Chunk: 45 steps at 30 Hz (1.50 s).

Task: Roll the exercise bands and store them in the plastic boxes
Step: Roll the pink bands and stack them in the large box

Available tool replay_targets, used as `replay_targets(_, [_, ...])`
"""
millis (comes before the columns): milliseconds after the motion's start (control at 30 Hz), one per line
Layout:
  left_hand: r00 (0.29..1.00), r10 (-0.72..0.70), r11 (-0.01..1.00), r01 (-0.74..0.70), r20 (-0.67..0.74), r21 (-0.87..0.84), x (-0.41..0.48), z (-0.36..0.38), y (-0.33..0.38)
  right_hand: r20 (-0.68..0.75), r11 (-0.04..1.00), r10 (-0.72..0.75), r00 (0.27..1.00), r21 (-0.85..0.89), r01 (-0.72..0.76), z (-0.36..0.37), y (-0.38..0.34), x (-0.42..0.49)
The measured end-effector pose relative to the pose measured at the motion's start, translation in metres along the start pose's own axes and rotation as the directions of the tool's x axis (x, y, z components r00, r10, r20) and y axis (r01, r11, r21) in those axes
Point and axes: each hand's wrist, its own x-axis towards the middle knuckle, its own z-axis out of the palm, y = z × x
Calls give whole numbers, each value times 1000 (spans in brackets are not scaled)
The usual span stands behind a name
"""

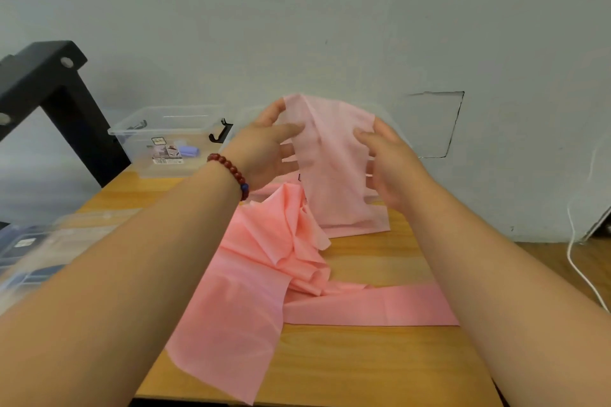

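Evidently held the pink exercise band (330,155) up by one end over the far middle of the tabletop (363,360), with the rest trailing down crumpled and sprawling toward the near left and right. Needed, at a guess, to flatten that end, square its edges and start a tight first turn, feeding the slack evenly to avoid a cone. Pinched the left edge with the left hand (264,155), thumb in front, fingers spread behind; gripped the right edge likewise with the right hand (390,162). Saw a clear plastic box (165,142) at far left, a purple roll (188,151) inside.
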Motion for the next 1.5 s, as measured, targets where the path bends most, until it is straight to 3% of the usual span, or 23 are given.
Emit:
replay_targets(67, [1000, -16, 989, 13, 21, 145, 3, -5, 4, 116, 999, -28, 993, 34, 24, -2, -3, -1])
replay_targets(167, [998, 25, 932, -3, -54, 361, 1, -7, 6, 135, 997, -78, 988, 31, 75, -1, -6, -1])
replay_targets(267, [972, 116, 934, -36, -206, 356, 1, -7, 5, 1, 995, -95, 995, 36, 95, 2, -7, 2])
replay_targets(367, [937, 94, 950, 16, -336, 310, 3, -13, -4, -110, 997, -71, 991, 29, 75, 1, -2, 8])
replay_targets(500, [917, 17, 971, 80, -398, 226, -2, -17, -19, -94, 998, 13, 995, 66, -7, 0, 4, 11])
replay_targets(567, [923, -31, 983, 96, -384, 153, -4, -16, -19, -90, 996, -8, 996, 93, 17, 1, 3, 12])
replay_targets(667, [972, -127, 990, 136, -196, 29, -5, -18, -13, -193, 992, -89, 977, 73, 104, 2, 0, 19])
replay_targets(767, [988, -135, 989, 140, -72, 57, -6, -18, -12, -254, 989, -145, 956, 1, 150, 2, -1, 24])
replay_targets(867, [978, -25, 973, 72, -208, 218, 2, -14, -11, -244, 986, -164, 956, -37, 160, -2, -2, 31])
replay_targets(1000, [894, 182, 875, 43, -409, 483, 25, -19, -12, -251, 985, -149, 957, -125, 121, -1, 2, 42])
replay_targets(1133, [870, 311, 644, 103, -382, 758, 33, -19, -17, -322, 878, -256, 911, -472, 79, 2, 8, 48])
replay_targets(1333, [869, 360, 518, 117, -340, 847, 33, -16, -25, -351, 740, -335, 874, -673, 13, 7, 13, 45])
replay_targets(1400, [848, 406, 541, 79, -342, 838, 27, -14, -28, -378, 739, -358, 854, -673, 12, 6, 14, 39])
replay_targets(1500, [796, 411, 700, 36, -444, 713, 14, -13, -43, -448, 810, -388, 805, -583, 67, 4, 23, 26])
